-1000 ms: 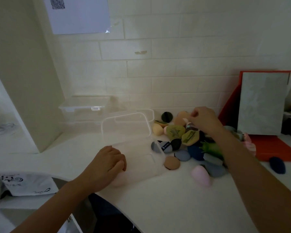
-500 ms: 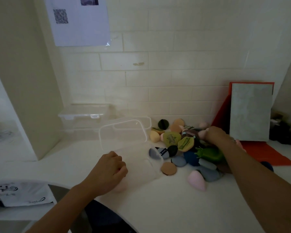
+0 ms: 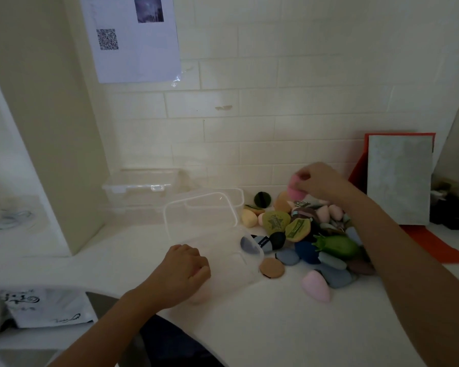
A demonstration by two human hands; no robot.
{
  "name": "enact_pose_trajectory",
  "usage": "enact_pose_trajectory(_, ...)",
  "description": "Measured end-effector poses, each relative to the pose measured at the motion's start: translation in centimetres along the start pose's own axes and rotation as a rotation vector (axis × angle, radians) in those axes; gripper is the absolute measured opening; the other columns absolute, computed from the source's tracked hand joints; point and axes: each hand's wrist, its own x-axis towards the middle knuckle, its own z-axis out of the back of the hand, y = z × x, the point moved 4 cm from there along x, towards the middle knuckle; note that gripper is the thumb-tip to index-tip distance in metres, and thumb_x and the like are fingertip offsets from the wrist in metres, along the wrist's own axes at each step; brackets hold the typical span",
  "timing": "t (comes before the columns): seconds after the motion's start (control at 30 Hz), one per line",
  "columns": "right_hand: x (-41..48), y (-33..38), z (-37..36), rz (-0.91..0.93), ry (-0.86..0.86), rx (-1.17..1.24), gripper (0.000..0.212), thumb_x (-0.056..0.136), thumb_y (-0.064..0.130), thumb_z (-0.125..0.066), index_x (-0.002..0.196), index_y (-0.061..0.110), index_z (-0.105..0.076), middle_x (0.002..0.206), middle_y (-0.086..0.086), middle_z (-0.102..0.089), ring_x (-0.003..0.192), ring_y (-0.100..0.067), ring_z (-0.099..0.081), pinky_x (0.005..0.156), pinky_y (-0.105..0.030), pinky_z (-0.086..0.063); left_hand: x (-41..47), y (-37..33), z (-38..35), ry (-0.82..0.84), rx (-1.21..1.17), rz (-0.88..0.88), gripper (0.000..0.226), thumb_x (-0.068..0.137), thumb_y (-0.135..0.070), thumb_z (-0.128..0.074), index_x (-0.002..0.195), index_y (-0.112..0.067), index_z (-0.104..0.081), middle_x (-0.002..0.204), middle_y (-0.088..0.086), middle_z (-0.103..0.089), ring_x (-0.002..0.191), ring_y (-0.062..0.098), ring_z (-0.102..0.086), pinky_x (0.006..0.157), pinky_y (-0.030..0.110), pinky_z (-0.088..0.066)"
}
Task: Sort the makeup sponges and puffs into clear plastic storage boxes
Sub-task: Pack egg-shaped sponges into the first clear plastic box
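A pile of makeup sponges and puffs (image 3: 310, 234) in green, blue, tan and pink lies on the white counter at centre right. My right hand (image 3: 318, 181) is raised above the back of the pile and pinches a pink sponge (image 3: 293, 188). A clear plastic box (image 3: 228, 258) with its lid (image 3: 199, 213) hinged open sits left of the pile. My left hand (image 3: 183, 271) rests with curled fingers on the box's near left corner; a pale pink sponge (image 3: 196, 298) shows through the plastic below it.
A second clear box (image 3: 141, 186) stands against the tiled wall at the back left. A grey panel (image 3: 399, 178) on a red sheet (image 3: 435, 239) leans at the right. A loose pink sponge (image 3: 316, 286) and tan puff (image 3: 271, 267) lie in front of the pile.
My right hand dipped into the back of the pile, then lifted up and left with a pink sponge pinched in it. My left hand stayed on the box.
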Motion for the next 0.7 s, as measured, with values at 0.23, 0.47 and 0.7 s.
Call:
enact_pose_trajectory(0.23,-3.9,7.1,-8.6,0.328,0.284,0.221,0.021,0.080,0.015,-0.072,0.098,0.023,-0.066,0.097,0.009,-0.064,0.088,-0.007,-0.059,0.074,-0.017,-0.048,0.0,0.1,-0.1,0.003,0.047,0.004,0.060,0.081,-0.044,-0.012,0.076,-0.015,-0.063,0.074,0.000,-0.059,0.074,0.012,-0.049,0.085,0.025,-0.034)
enact_pose_trajectory(0.47,-5.0,8.0,-15.4,0.408,0.340,0.082,0.020,0.080,0.010,-0.067,0.100,0.014,-0.065,0.104,-0.003,-0.064,0.080,-0.010,-0.055,0.068,-0.016,-0.046,-0.2,-0.1,-0.1,-0.006,0.024,0.026,0.056,0.079,-0.041,-0.015,0.074,-0.013,-0.063,0.073,0.002,-0.059,0.072,0.013,-0.046,0.083,0.022,-0.032)
enact_pose_trajectory(0.7,-4.4,8.0,-16.4,0.375,0.334,0.053,0.023,0.078,0.009,-0.070,0.100,0.009,-0.064,0.100,-0.004,-0.065,0.087,-0.015,-0.061,0.074,-0.025,-0.052,-0.2,0.2,-0.3,0.019,0.004,0.017,0.050,0.079,-0.038,-0.017,0.072,-0.015,-0.060,0.071,0.000,-0.056,0.071,0.013,-0.044,0.082,0.022,-0.032)
